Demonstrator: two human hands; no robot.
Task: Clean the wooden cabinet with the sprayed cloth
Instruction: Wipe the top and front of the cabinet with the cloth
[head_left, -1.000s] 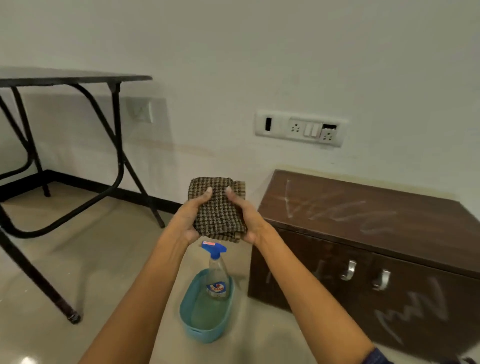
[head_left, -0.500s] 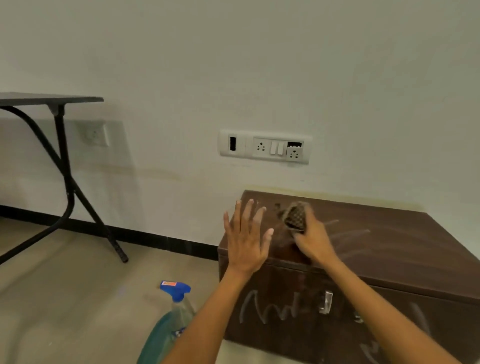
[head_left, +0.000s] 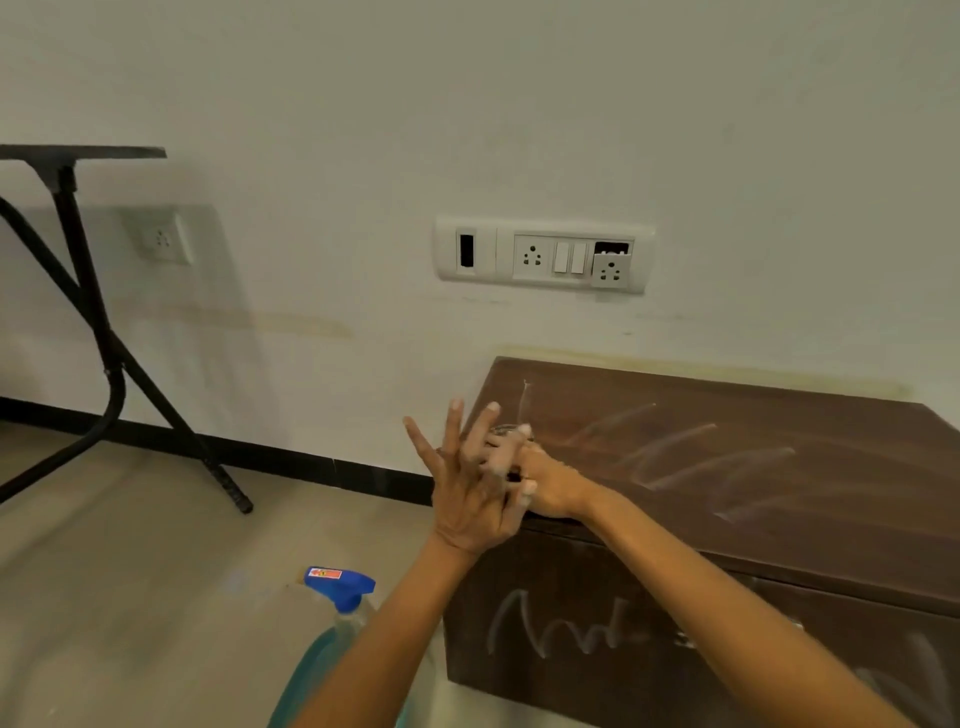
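Observation:
The dark brown wooden cabinet (head_left: 727, 493) stands against the wall at the right, with chalky white streaks on its top and front. My right hand (head_left: 550, 483) rests on the top near its left front corner, shut on the checked cloth (head_left: 506, 430), of which only a sliver shows past my fingers. My left hand (head_left: 467, 488) hovers in front of the right hand with its fingers spread, holding nothing, and hides most of the cloth.
A spray bottle with a blue trigger head (head_left: 340, 584) stands in a teal tub (head_left: 306, 680) on the floor, left of the cabinet. A black folding table (head_left: 78, 291) stands at the far left. A switch and socket panel (head_left: 543, 255) is on the wall above the cabinet.
Both hands held the cloth above the tub a second ago. My right hand then took it onto the cabinet top and slid left toward the corner; my left hand let go and opened.

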